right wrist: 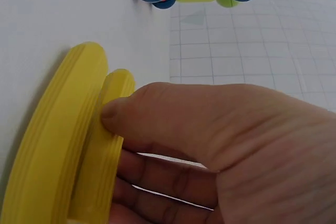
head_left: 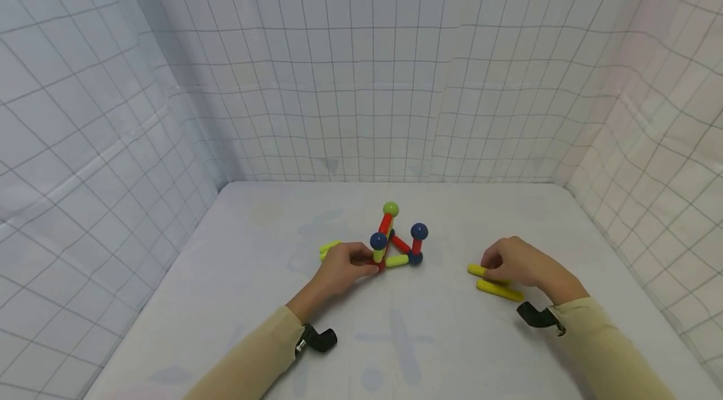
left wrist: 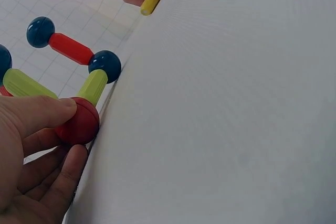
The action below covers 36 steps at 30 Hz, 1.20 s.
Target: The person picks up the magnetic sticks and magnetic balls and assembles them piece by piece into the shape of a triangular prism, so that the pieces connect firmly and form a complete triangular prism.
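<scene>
My left hand (head_left: 337,271) holds the red ball (left wrist: 83,125) at the near corner of a ball-and-rod construction on the table, thumb above and fingers below. From that ball rise short yellow-green rods, one leading to a low blue ball (left wrist: 105,66). A red rod (head_left: 417,246) stands there with another blue ball (head_left: 419,232) on top. The far end carries a green ball (head_left: 391,209). Off to the right, my right hand (head_left: 522,267) pinches a yellow rod (right wrist: 105,156) between thumb and fingers. A longer, slightly curved yellow rod (right wrist: 52,135) lies alongside it.
Yellow-green rods (head_left: 329,245) lie behind the left hand, partly covered by it. White cloth walls with a grid (head_left: 356,105) enclose the white table (head_left: 452,350) at the back and both sides. A black wrist mount (head_left: 322,340) juts from the left sleeve.
</scene>
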Tool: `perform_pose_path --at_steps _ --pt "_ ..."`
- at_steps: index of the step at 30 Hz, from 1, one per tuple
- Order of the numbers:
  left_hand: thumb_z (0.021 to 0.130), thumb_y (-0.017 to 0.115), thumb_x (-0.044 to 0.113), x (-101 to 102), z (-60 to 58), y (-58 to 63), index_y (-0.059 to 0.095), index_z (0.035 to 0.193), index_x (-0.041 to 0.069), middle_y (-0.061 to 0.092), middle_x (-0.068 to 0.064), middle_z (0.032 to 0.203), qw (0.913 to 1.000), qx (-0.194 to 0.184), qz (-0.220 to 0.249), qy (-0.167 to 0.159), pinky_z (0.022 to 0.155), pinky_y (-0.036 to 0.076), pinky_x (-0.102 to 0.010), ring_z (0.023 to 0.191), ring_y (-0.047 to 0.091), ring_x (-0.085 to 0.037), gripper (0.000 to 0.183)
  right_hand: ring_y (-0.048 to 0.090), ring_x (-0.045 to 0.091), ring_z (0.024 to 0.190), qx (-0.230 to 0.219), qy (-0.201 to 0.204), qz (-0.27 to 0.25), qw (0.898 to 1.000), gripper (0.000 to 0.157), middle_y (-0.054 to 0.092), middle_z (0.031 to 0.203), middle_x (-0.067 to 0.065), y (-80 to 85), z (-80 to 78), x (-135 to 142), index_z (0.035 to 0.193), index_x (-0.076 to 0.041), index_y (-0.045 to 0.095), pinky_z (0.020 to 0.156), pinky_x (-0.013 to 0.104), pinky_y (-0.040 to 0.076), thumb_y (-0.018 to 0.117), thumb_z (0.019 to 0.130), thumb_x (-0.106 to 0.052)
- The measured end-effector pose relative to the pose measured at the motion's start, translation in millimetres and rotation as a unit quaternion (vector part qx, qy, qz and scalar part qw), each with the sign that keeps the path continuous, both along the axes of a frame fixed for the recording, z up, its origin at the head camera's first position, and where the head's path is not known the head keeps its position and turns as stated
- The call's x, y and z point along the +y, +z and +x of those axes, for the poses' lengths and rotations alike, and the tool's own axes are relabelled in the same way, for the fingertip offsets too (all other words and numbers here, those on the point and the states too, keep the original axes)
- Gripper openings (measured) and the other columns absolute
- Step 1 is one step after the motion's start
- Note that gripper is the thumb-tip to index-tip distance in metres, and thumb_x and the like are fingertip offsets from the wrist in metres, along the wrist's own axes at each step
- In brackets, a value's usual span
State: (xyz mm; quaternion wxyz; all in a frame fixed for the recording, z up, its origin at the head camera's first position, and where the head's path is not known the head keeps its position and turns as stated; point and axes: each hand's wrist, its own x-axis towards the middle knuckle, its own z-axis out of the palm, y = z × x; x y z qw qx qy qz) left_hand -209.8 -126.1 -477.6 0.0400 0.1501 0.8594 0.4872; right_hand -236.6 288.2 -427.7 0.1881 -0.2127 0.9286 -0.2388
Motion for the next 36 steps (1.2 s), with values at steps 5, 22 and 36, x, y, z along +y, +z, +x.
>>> perform_pose_path --at_steps 5,22,36 --pt "0.095 0.087 0.015 0.4 1.4 2.9 0.081 0.110 0.010 0.078 0.004 0.101 1.0000 -0.002 0.001 -0.001 0.085 0.061 -0.032 0.093 0.073 -0.012 0.018 0.065 0.015 0.088 0.027 -0.003 -0.024 0.999 0.010 0.073 0.097 -0.006 2.5 -4.8 -2.8 0.106 -0.015 0.082 0.082 0.040 0.058 0.081 0.096 -0.019" --pt "0.094 0.087 0.015 1.3 1.1 2.5 0.080 0.111 0.007 0.079 0.001 0.103 1.0000 -0.006 0.002 0.001 0.087 0.062 -0.033 0.093 0.074 -0.014 0.020 0.063 0.014 0.090 0.296 0.043 -0.216 0.929 0.025 0.075 0.103 -0.007 65.9 -19.8 -63.9 0.117 -0.012 0.079 0.081 0.035 0.056 0.082 0.093 -0.005" --pt "0.095 0.087 0.016 1.3 1.8 5.4 0.080 0.112 0.008 0.079 0.001 0.102 0.9999 -0.008 0.001 0.005 0.086 0.062 -0.033 0.093 0.074 -0.013 0.020 0.067 0.015 0.096 0.289 0.079 -0.285 0.910 0.024 0.076 0.107 -0.006 63.1 -33.7 -132.4 0.119 -0.010 0.077 0.088 0.038 0.059 0.082 0.095 -0.008"
